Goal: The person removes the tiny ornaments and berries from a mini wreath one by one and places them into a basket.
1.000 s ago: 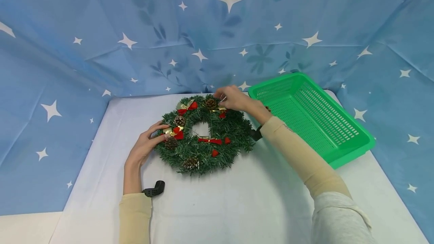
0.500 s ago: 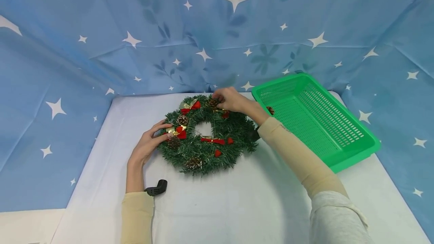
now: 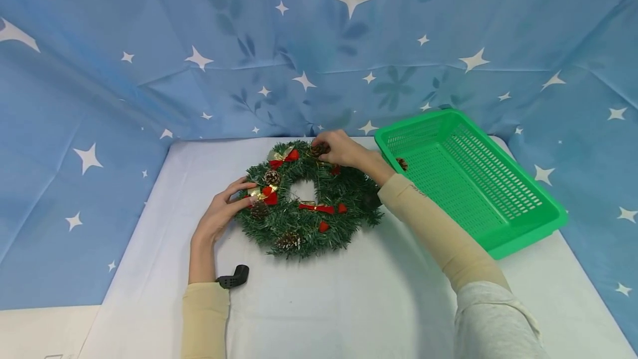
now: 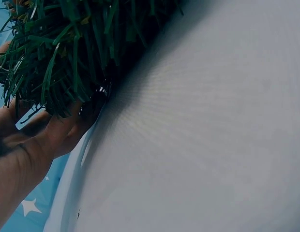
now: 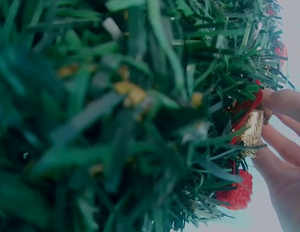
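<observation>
A green wreath (image 3: 319, 237) with red bows, gold ribbon, red ornaments and pinecones lies on the white table. My left hand (image 3: 221, 212) grips its left edge beside a red-and-gold bow (image 3: 266, 195); in the left wrist view the fingers (image 4: 60, 130) reach under the needles. At the back of the wreath my right hand (image 3: 344, 148) pinches a brown pinecone (image 3: 319, 149). Seen from the right wrist, the fingers (image 5: 285, 104) are next to gold ribbon (image 5: 252, 133) and a bumpy red ornament (image 5: 237, 191), with needles filling most of that view.
A green plastic basket (image 3: 528, 226) stands at the right, with a pinecone (image 3: 401, 164) showing inside near its left wall. Blue star-patterned cloth (image 3: 299, 32) hangs behind the table (image 3: 349, 303). The right forearm passes over the table in front of the basket.
The right fingers have shifted slightly left onto the back pinecone, which sits a little higher now. The left hand keeps its place on the wreath. The head view has drifted slightly.
</observation>
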{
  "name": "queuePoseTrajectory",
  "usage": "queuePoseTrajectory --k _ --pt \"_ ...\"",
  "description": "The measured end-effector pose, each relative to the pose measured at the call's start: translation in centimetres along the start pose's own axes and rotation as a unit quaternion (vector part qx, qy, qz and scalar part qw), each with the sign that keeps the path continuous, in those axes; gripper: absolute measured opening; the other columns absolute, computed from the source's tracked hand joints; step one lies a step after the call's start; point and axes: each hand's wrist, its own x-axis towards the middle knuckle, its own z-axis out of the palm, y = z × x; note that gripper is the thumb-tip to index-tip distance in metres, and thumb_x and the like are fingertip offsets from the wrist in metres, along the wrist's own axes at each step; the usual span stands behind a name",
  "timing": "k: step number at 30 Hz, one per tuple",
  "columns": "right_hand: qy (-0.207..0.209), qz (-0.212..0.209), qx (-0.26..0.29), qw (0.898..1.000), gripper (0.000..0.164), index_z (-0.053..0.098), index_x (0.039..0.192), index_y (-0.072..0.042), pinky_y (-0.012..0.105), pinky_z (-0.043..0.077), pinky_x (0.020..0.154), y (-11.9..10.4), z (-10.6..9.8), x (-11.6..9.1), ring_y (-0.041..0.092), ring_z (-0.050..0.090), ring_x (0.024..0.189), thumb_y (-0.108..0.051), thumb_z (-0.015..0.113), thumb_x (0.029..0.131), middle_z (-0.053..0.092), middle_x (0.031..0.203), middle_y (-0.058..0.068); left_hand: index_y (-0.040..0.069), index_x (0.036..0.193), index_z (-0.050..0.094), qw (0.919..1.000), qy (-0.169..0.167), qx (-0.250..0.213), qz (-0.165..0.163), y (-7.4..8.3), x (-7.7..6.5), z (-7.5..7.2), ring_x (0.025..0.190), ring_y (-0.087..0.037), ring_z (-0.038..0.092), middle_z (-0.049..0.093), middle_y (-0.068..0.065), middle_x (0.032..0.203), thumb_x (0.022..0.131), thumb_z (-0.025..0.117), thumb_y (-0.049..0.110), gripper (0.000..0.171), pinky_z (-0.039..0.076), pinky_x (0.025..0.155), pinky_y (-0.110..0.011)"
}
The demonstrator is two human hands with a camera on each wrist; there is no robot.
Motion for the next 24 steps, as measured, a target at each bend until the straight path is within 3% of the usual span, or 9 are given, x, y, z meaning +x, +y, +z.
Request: queuePoseTrajectory --k 24 --pt "0.013 -0.005 -0.011 1.0 0.033 0.07 0.129 -0.001 0.044 0.058 0.089 -0.3 -1.2 -0.7 0.032 0.07 0.109 -0.004 0.073 0.095 0.07 0.129 0.018 0.008 0.147 0.056 0.9999 -0.002 0.013 0.001 0.4 -0.3 0.1 0.156 -0.051 0.005 0.019 0.002 0.172 0.101 0.069 0.032 0.054 0.018 0.12 -0.073"
